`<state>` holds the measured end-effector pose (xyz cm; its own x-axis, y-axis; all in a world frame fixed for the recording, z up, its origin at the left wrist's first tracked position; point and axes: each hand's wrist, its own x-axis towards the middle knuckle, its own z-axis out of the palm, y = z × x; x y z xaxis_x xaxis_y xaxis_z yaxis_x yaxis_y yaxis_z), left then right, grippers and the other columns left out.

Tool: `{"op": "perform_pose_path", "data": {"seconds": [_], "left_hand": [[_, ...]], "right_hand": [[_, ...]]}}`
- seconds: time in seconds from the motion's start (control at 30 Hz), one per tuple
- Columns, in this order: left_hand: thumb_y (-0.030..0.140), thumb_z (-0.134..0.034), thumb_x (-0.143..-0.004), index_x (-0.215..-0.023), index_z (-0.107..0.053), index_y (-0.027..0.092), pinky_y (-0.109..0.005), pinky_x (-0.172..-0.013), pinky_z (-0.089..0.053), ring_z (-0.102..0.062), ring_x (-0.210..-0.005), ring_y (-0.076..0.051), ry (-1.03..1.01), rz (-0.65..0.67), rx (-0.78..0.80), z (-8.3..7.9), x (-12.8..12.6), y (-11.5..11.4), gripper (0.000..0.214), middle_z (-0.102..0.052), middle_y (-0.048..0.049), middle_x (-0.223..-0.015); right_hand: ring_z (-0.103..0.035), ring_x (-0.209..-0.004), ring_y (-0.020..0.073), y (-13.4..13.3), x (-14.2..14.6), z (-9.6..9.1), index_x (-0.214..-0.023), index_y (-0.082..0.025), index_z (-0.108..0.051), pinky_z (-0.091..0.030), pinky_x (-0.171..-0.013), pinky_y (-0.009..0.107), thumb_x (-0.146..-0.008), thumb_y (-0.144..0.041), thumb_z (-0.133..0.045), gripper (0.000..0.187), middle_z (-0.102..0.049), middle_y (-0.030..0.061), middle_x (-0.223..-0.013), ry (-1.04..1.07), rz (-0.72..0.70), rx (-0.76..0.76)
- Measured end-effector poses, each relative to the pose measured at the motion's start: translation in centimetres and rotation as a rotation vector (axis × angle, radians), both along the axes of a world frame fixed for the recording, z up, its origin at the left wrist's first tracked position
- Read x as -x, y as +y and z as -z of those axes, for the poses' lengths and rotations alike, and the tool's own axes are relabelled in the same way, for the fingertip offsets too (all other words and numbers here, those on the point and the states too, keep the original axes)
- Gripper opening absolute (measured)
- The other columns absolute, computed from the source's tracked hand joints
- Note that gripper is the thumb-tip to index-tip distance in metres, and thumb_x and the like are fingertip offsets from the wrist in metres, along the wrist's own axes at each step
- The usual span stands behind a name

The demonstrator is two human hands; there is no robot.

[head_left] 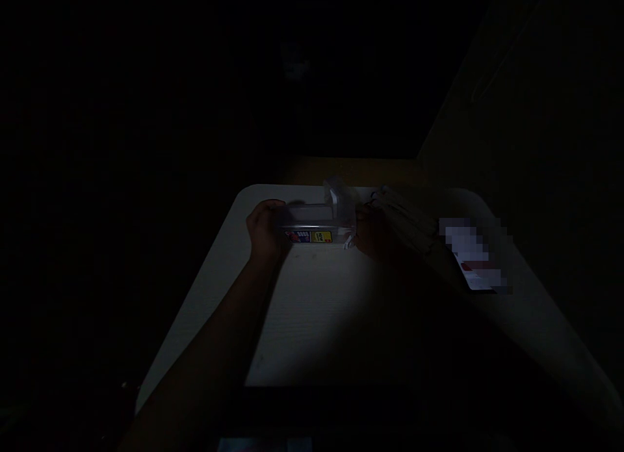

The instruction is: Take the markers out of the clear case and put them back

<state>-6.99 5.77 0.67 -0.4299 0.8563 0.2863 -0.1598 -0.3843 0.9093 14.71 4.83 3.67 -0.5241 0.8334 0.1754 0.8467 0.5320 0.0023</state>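
A clear plastic box (316,224) with a blue and yellow label on its near side lies across the far part of the table. My left hand (264,234) is closed around its left end, fingers over the far edge. At the right end, my right hand (373,234) is closed on the box, mostly in deep shadow. Crumpled clear plastic film (336,190) sticks up from the box's right part, and a white piece shows below it near my right fingers. What lies inside the box is too dark to make out.
Several long, thin, pen-like things (402,211) lie just right of my right hand. A phone (470,257) with a lit, blurred screen rests farther right on the pale table (292,315). Darkness hides most of the surroundings. A lit strip (263,444) shows at the bottom edge.
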Motion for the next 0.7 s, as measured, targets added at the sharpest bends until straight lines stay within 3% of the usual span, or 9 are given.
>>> {"op": "perform_pose_path", "data": {"seconds": [0.13,0.27,0.43,0.53,0.7], "left_hand": [[0.028,-0.049,-0.067,-0.067,-0.062,0.017,-0.024,-0.058,-0.043,-0.055,-0.060,-0.013,0.004,-0.018,-0.007,0.1,0.2,0.1,0.017,-0.057,-0.0009,-0.065],[0.035,-0.050,-0.070,-0.070,-0.061,0.017,-0.026,-0.064,-0.045,-0.058,-0.068,-0.015,-0.009,0.000,0.009,0.0,0.3,0.0,0.020,-0.057,-0.0012,-0.067],[0.035,-0.051,-0.069,-0.069,-0.060,0.017,-0.025,-0.064,-0.045,-0.058,-0.067,-0.014,-0.015,0.005,0.019,0.0,0.3,0.1,0.020,-0.058,-0.0006,-0.066],[0.034,-0.051,-0.067,-0.069,-0.060,0.017,-0.025,-0.061,-0.045,-0.057,-0.065,-0.014,-0.017,0.001,0.008,0.1,0.4,0.1,0.020,-0.058,-0.0004,-0.066],[0.032,-0.050,-0.067,-0.070,-0.061,0.016,-0.025,-0.061,-0.044,-0.056,-0.063,-0.013,-0.010,-0.005,0.001,0.1,0.3,-0.1,0.019,-0.058,-0.0008,-0.067]], "right_hand": [[-0.051,-0.097,0.0249,-0.8,-0.6,-1.0,-0.085,-0.013,-0.067,-0.034,-0.081,0.036,-0.081,-0.021,-0.044,0.024,-0.063,0.0136,-0.097,-0.032,-0.046,-0.012],[-0.050,-0.102,0.0254,-1.8,-3.1,-2.5,-0.098,-0.019,-0.067,-0.032,-0.086,0.039,-0.086,-0.028,-0.041,0.029,-0.064,0.0087,-0.105,-0.013,0.042,-0.026],[-0.054,-0.098,0.0283,-3.2,-9.1,-3.0,-0.100,-0.016,-0.068,-0.036,-0.083,0.041,-0.085,-0.029,-0.040,0.034,-0.065,0.0125,-0.103,-0.068,0.347,-0.028],[-0.055,-0.099,0.0255,-4.3,-12.1,-2.3,-0.105,-0.021,-0.067,-0.037,-0.085,0.040,-0.086,-0.030,-0.035,0.038,-0.065,0.0089,-0.107,0.084,0.421,-0.085],[-0.055,-0.098,0.0278,-4.9,-12.7,-1.1,-0.107,-0.022,-0.066,-0.038,-0.084,0.044,-0.085,-0.031,-0.039,0.036,-0.064,0.0109,-0.104,0.118,0.644,-0.024]]}}
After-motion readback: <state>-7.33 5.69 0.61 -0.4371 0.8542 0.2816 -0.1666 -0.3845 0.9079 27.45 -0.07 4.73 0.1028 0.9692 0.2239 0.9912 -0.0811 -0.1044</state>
